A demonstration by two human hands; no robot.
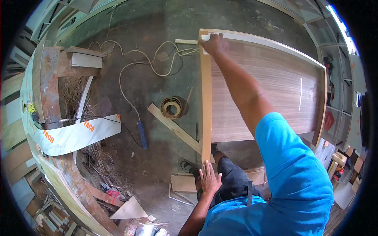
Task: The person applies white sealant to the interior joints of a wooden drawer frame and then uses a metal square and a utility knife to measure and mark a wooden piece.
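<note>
My right hand (214,44) reaches to the far left corner of a shallow wooden box frame, its fingers curled over the corner beside a small white piece (204,48). The frame has a wood-grain panel (264,94), white along its far rim, and a tan edge strip (205,94) down its left side. My left hand (209,179) rests at the near end of that strip, fingers stretched out flat. A pale plank (173,128) slants across the floor toward the strip. A coil of edge banding (167,112) lies just left of the frame.
A white cable (149,63) loops over the floor; a blue tool (141,133) lies nearby. At left stand a worn wooden bench (51,70), a white orange-printed sheet (102,126) and a yellow tool (30,109). Scraps lie below. Shelving (336,102) lines the right.
</note>
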